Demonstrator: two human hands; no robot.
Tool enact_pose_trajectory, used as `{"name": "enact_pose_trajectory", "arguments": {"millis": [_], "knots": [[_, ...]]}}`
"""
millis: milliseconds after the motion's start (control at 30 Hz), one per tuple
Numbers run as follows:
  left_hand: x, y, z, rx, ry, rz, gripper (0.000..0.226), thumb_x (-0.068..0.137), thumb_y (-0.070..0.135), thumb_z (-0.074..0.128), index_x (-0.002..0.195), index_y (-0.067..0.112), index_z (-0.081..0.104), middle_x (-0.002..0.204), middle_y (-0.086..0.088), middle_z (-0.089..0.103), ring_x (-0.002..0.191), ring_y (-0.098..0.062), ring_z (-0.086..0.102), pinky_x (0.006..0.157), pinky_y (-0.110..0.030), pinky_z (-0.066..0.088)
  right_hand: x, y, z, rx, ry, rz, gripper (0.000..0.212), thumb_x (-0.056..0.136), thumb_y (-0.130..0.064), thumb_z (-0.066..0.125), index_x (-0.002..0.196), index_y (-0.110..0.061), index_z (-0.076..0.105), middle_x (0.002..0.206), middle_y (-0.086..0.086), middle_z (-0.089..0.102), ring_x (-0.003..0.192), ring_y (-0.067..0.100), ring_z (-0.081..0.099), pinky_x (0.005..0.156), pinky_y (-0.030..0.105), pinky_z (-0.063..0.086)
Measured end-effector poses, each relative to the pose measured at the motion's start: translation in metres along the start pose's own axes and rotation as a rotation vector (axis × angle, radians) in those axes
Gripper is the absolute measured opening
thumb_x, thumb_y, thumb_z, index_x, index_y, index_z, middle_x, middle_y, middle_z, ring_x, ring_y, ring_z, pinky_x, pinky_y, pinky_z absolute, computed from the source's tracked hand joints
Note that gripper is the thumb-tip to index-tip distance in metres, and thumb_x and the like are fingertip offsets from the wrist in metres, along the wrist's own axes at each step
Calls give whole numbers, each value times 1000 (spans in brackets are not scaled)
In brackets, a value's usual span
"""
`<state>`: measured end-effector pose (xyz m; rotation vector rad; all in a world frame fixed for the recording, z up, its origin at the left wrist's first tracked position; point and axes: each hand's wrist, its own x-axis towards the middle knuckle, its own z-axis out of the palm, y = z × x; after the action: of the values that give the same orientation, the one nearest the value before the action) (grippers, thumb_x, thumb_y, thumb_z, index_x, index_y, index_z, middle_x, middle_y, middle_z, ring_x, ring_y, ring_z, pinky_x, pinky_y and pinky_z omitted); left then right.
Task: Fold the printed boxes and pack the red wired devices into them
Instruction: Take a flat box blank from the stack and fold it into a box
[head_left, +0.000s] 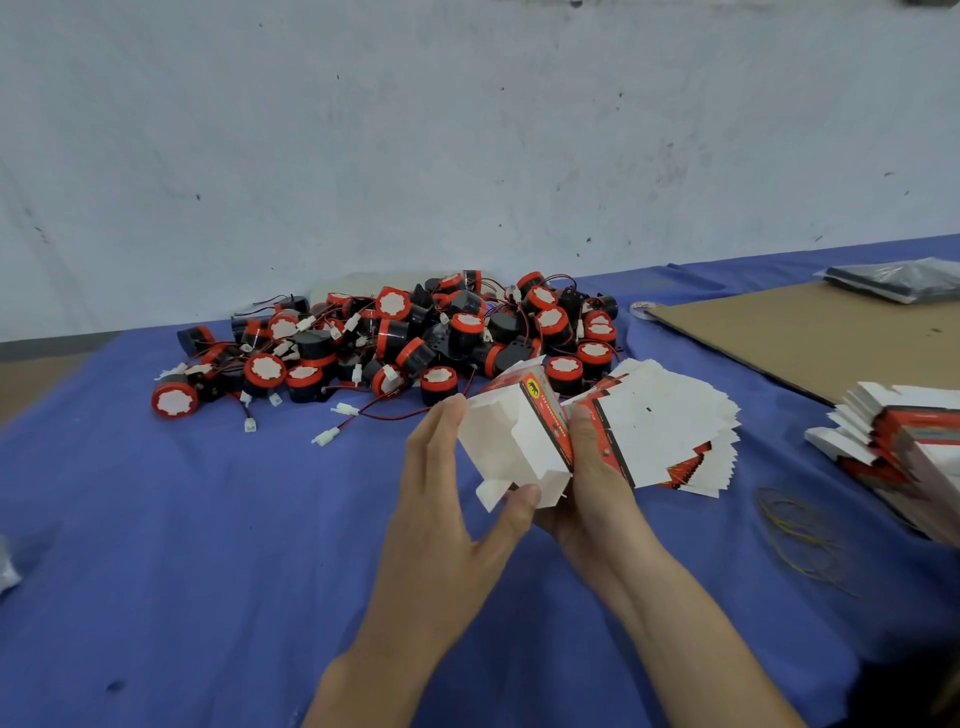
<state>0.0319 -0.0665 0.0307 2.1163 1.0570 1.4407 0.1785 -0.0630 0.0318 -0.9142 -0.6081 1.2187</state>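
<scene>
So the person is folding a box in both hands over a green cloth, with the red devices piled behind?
The cloth is blue, not green; the head view shows it. The rest holds: the left hand and right hand fold the box, red devices piled behind.

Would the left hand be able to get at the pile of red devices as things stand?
Probably yes, once it lets go: the left hand presses the half-folded box that the right hand holds, and the pile of red devices lies just beyond with nothing between.
</scene>
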Motion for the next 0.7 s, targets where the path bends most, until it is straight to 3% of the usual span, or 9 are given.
{"name": "enact_pose_trajectory", "arguments": {"millis": [167,300,400,467,533,633,700], "knots": [[-1,-1,0,16,7,25,76,81,68,55,140,67,7,149,38,18,139,1,32,93,-10,36,1,1,1,-11,21,6,43,99,-58,43,116,-25,66,102,4,78,92,21,75,74,42,61],[-2,-1,-1,34,13,52,72,84,64,53,139,68,6,148,40,19,138,5,31,95,-10,34,3,1,1,-56,44,-39,42,97,-61,44,111,-28,67,95,1,79,85,18,76,63,34,61],[-3,-2,-1,50,15,61,67,89,61,49,144,61,12,146,36,25,138,2,33,98,-13,35,3,-3,4,-117,93,-73,43,96,-63,43,107,-30,66,86,-1,78,74,16,76,57,33,59],[-3,-4,-2,63,13,77,64,93,60,45,149,49,16,146,35,25,139,1,32,100,-9,33,1,-5,6,-195,151,-133,46,94,-64,44,107,-26,65,88,0,78,75,15,75,64,36,62],[-2,-4,-3,81,22,78,63,94,60,43,150,45,18,145,38,23,140,3,29,101,-3,30,-3,-5,8,-266,209,-256,48,88,-67,50,108,-25,61,91,-2,73,80,10,73,67,32,61],[0,-1,-2,102,26,80,70,88,59,52,148,52,16,148,38,21,141,7,26,103,-1,26,-13,-3,12,-415,247,-425,51,75,-76,56,113,-44,52,91,-11,68,84,2,68,66,22,52],[0,-2,1,131,4,104,80,84,59,58,150,45,16,153,29,23,144,1,26,108,-10,30,-17,-1,14,-535,264,-493,39,76,-78,58,107,-57,46,94,-19,66,88,-1,65,63,15,50]]}}
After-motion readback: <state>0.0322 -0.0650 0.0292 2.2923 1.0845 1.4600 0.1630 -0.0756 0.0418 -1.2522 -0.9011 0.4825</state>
